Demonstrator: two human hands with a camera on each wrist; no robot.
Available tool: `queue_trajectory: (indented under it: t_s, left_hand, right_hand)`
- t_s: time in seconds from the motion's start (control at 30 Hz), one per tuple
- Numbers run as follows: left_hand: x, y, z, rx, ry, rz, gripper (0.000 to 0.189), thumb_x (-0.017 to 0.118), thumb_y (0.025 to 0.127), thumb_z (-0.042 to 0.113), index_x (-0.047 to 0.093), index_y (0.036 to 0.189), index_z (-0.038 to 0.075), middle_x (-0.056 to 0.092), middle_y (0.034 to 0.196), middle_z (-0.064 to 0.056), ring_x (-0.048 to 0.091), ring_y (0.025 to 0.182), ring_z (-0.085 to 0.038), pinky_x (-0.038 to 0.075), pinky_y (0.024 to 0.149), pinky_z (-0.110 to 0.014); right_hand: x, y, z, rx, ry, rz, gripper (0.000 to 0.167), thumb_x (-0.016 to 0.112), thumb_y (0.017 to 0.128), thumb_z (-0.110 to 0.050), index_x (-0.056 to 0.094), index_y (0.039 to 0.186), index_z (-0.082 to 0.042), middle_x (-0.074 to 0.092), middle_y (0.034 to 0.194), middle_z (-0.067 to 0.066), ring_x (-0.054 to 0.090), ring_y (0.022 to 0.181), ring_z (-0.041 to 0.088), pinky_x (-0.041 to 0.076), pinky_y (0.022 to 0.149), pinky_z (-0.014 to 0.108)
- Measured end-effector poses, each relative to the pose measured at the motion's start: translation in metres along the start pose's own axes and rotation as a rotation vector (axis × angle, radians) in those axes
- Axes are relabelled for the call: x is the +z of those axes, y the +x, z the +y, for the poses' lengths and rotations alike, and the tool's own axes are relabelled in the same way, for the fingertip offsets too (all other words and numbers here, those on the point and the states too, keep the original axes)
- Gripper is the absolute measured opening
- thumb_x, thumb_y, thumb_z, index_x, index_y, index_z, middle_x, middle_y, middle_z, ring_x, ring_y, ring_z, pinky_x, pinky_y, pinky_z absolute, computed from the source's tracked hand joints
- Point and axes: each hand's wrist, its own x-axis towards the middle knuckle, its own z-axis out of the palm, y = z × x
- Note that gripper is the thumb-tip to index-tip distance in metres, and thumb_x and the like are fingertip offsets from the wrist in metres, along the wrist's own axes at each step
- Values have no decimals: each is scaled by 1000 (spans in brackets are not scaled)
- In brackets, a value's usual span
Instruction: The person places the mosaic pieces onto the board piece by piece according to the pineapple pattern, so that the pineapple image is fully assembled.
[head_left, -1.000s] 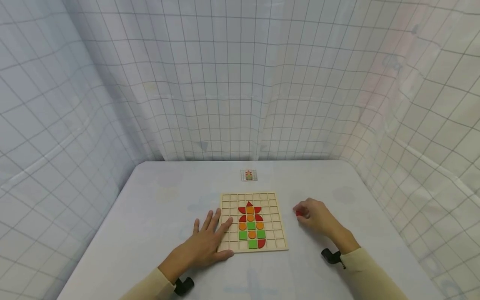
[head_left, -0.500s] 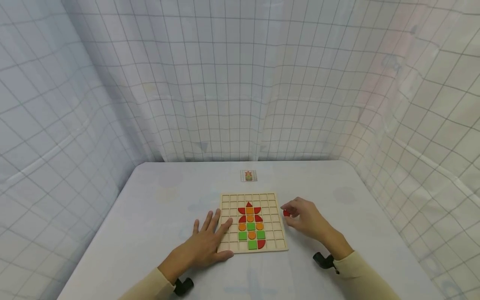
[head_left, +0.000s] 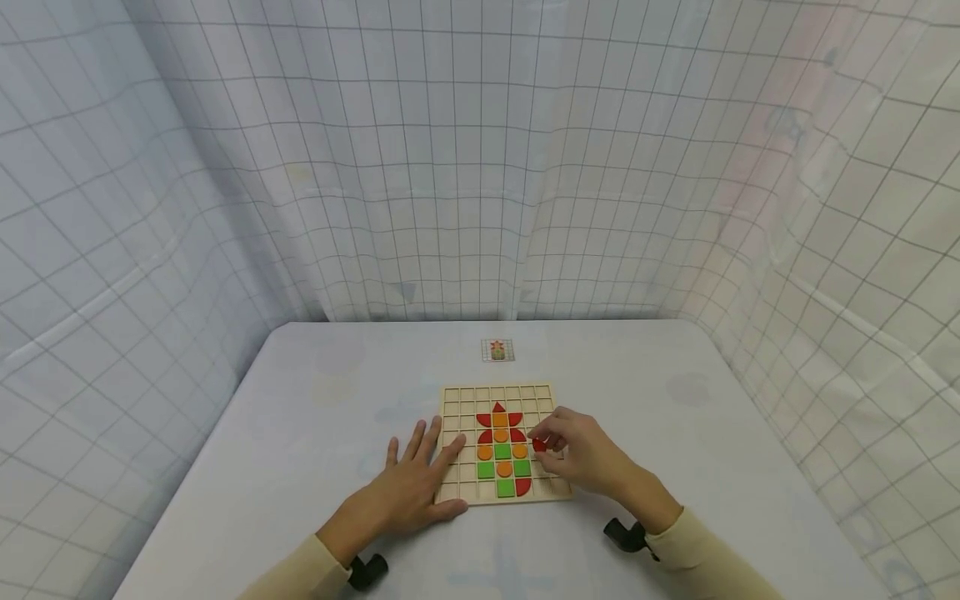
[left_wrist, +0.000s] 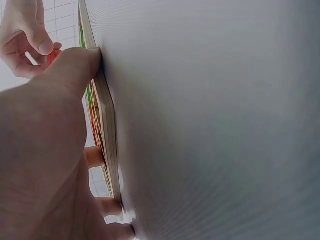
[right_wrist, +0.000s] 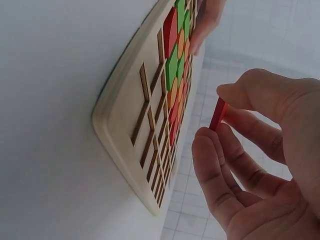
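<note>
A light wooden grid board (head_left: 555, 492) lies flat on the table, with red, orange and green tiles set in its middle columns. My left hand (head_left: 412, 492) rests across the board's left side, fingers spread; its thumb touches the near edge in the left wrist view. Over the right part of the board, my right hand (head_left: 588, 454) pinches a thin red tile (right_wrist: 218, 114) between thumb and fingers. The tile is seen nearly edge-on in the right wrist view, raised off the board; its full outline is partly hidden by the fingers. A red quarter-round tile (head_left: 522, 487) sits at the bottom right of the pattern.
A small card (head_left: 498, 350) with a printed coloured figure lies on the white table (head_left: 360, 375) beyond the board. White gridded curtains (head_left: 480, 167) hang behind and at both sides.
My right hand has moved left with the red tile, from the table beside the board to above its right part. The left hand has stayed in place.
</note>
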Motion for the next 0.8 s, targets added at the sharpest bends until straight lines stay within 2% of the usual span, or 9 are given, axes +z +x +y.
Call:
queue_trajectory:
  t_s: [0.23, 0.5, 0.8]
  left_hand:
    - [2, -1, -1, -9, 0, 4, 103, 72, 107, 74, 31, 186, 22, 7, 196, -27, 9, 182, -56, 17, 135, -91]
    - [3, 0, -2, -1, 7, 4, 103, 70, 107, 75, 30, 187, 23, 6, 196, -27, 9, 182, -56, 17, 135, -91]
    - [1, 1, 0, 0, 14, 7, 102, 70, 107, 74, 32, 186, 22, 8, 196, -28, 11, 182, -58, 18, 134, -92]
  right_hand:
    - [16, 4, -13, -66, 54, -46, 21, 91, 99, -5, 86, 120, -4, 78, 108, 4, 72, 93, 10, 66, 84, 22]
    - [29, 10, -27, -124, 10, -76, 21, 94, 98, -11, 86, 117, -9, 78, 103, -1, 67, 90, 4, 62, 82, 19]
    - [40, 15, -40, -130, -51, -137, 20, 91, 102, -17, 87, 122, -12, 83, 113, -3, 64, 94, 0, 60, 88, 18]
